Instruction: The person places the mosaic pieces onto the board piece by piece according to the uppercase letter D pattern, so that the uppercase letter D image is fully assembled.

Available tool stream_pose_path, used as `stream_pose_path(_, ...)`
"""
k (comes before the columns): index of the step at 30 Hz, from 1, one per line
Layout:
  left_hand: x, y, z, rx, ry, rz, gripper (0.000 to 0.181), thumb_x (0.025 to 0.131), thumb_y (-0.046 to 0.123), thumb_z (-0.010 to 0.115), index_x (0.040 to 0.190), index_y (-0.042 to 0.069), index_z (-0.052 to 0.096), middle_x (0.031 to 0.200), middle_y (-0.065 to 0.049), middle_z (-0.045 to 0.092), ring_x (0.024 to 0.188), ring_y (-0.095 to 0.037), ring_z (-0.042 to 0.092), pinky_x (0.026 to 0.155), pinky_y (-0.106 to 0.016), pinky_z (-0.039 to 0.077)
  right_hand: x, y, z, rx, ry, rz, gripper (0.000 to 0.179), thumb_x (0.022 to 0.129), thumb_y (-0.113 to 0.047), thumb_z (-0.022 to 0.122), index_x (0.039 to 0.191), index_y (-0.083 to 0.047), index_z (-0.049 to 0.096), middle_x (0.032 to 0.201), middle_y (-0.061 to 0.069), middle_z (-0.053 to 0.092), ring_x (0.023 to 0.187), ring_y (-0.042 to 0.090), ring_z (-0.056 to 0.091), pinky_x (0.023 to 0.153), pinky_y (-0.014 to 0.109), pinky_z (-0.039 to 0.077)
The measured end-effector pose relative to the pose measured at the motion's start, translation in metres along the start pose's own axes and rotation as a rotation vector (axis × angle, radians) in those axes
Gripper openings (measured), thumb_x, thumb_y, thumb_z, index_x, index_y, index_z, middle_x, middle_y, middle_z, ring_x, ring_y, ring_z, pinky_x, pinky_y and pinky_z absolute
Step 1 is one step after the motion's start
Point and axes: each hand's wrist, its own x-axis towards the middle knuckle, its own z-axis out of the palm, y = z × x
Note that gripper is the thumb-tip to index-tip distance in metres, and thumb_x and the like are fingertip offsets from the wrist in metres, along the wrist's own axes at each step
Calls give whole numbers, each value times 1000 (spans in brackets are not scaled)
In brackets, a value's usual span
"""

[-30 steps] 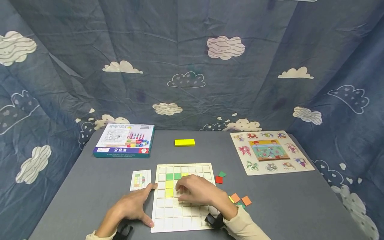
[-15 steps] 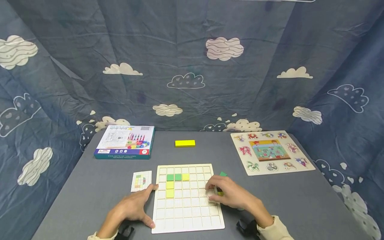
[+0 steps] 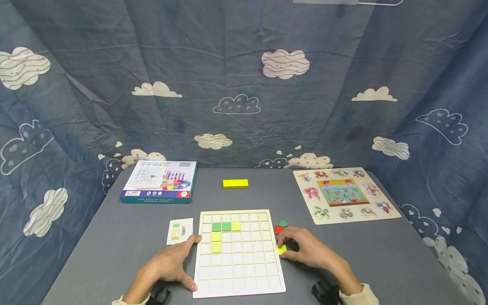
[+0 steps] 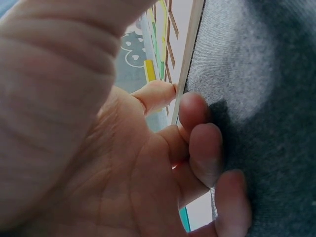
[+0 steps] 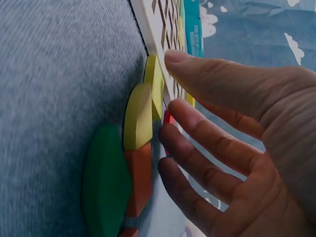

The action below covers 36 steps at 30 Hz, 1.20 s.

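Right hand: we see this hand (image 3: pixel 310 250) at the board's right side, thumb and index finger parted around a yellow tile (image 3: pixel 281 250); whether a fingertip touches it, we cannot tell.
Right fingers: spread, with clear gaps between them in the right wrist view.
Yellow tile: it lies between thumb and index tip, just beside the board's right edge.
Loose pieces: just beyond the right index finger we have a red tile (image 3: pixel 278 229) and, past it, a green piece (image 3: pixel 283 223); in the right wrist view a second yellow piece (image 5: pixel 138 116), an orange piece (image 5: pixel 139 177) and a larger green piece (image 5: pixel 104 182) lie close by those fingers.
Left hand: we find this hand (image 3: pixel 169 262) with thumb and index finger spread wide, resting along the board's left edge.
Grid board: the board (image 3: pixel 240 271) lies flat on the worktop (image 3: pixel 114 250), between both hands' fingers.
Placed tiles: ahead and rightward of the left index tip sit two green tiles (image 3: pixel 216 227) and three yellow tiles (image 3: pixel 216 247).
Pattern card: the card (image 3: pixel 180 231) lies just beyond the left fingers.
Farther off: well past all our fingers are a yellow bar (image 3: pixel 235 183), a box (image 3: pixel 156 182) and an animal puzzle (image 3: pixel 334 214).
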Motion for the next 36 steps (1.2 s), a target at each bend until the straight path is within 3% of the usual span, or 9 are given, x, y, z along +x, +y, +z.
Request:
stream_pose_path(29, 1, 2, 0, 25, 3, -25, 119, 50, 41, 99, 147, 10, 36, 148, -19, 49, 128, -38, 52, 99, -62, 42, 0, 6, 6, -55, -3, 29, 22, 81, -18, 83, 92, -20, 64, 88, -11, 59, 82, 7, 52, 74, 25, 44)
stream_pose_path(36, 1, 2, 1, 20, 3, -20, 119, 51, 42, 98, 147, 10, 36, 149, -20, 48, 129, -37, 52, 100, -62, 42, 0, 7, 4, -62, 11, 1, 20, 83, -19, 83, 91, -20, 65, 86, -11, 60, 81, 7, 52, 73, 25, 43)
